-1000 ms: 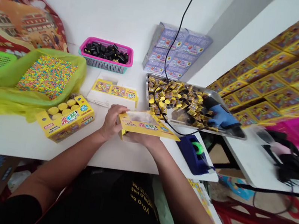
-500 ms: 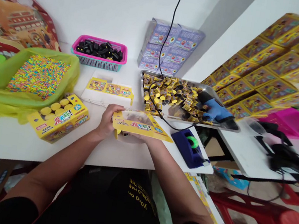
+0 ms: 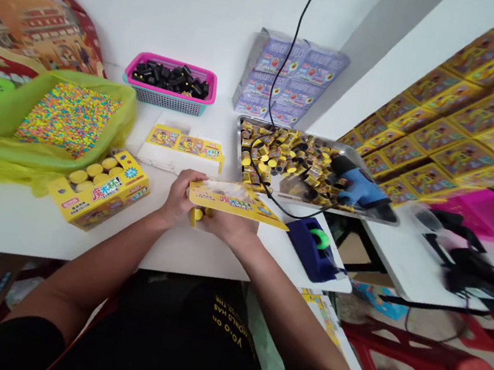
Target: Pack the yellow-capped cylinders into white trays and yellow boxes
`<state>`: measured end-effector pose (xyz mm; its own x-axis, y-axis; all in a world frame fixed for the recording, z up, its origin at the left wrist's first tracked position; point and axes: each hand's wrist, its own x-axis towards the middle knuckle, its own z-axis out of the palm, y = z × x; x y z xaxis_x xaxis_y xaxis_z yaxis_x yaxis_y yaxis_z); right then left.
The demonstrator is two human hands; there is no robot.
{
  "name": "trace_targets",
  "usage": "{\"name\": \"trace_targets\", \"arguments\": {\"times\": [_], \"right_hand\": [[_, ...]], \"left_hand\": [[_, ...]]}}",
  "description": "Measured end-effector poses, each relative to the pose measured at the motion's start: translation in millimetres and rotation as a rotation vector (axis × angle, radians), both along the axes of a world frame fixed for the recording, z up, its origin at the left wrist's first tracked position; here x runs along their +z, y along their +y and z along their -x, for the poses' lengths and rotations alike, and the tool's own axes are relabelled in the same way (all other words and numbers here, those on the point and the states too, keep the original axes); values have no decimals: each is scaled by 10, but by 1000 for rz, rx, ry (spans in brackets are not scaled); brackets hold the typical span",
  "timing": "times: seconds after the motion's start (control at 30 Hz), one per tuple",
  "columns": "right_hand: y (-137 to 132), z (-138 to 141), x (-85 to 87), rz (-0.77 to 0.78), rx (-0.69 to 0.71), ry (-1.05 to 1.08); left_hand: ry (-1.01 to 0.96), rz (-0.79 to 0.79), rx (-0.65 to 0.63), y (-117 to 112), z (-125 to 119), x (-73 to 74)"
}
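My left hand (image 3: 179, 199) and my right hand (image 3: 227, 227) both grip a flat yellow carton (image 3: 235, 200) with a clear window, held just above the white table (image 3: 11, 223) in front of me. The left hand's fingers curl over the carton's left end. Most of the right hand lies under the carton, hiding its fingers. To the left stands an open yellow box (image 3: 99, 188) holding round yellow caps. A stack of flat yellow cartons (image 3: 182, 148) lies behind my hands.
A green bin of coloured beads (image 3: 67, 119) sits at the left, a pink basket of black parts (image 3: 169, 82) at the back. A metal tray (image 3: 392, 215) holds small yellow-black pieces and a blue glue gun (image 3: 359, 187). A blue tape dispenser (image 3: 314, 249) sits at the right. Yellow boxes (image 3: 463, 119) are stacked on the right.
The carton stays in both hands and has tipped slightly. The view has shifted a little; nothing on the table has moved.
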<state>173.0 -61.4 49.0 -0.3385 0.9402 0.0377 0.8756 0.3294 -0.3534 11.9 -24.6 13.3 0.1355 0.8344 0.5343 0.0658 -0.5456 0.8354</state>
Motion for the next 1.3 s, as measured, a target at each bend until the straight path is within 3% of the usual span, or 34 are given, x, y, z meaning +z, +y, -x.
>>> {"name": "trace_targets", "arguments": {"times": [0.1,0.2,0.3,0.37,0.4,0.47,0.53,0.6,0.67,0.77,0.97,1.1,1.2,1.3], "right_hand": [[-135,16,74,94,24,123],[-402,-134,297,38,12,245],[-673,-515,615,106,227,519],[-697,-863,771,202,330,764],[-632,-1041,804,183,288,879],[-351,-1365,767,51,56,1019],[72,-1599,624,21,-239,899],[520,-1729,449,45,-495,490],[884,-1777,307,126,-548,147],[1183,-1777,185,217,-498,-30],[1340,-1777,36,219,-430,-221],[1356,-1833,41,144,-421,-257],[1246,-1896,138,46,-442,-247],[935,-1906,245,-194,-457,-37]], "left_hand": [[-26,8,-6,10,0,-16],[-68,37,34,15,13,-36],[-127,60,78,24,31,-66],[-153,62,85,36,32,-89],[-165,62,83,43,28,-100],[-185,78,68,54,13,-119],[-196,95,60,61,0,-130],[-192,102,59,66,-3,-134],[-180,102,60,72,7,-133],[-154,111,47,81,30,-133],[-174,138,19,77,21,-138],[-169,152,28,70,8,-125],[-161,161,45,66,6,-104],[-137,196,125,59,2,-80]]}}
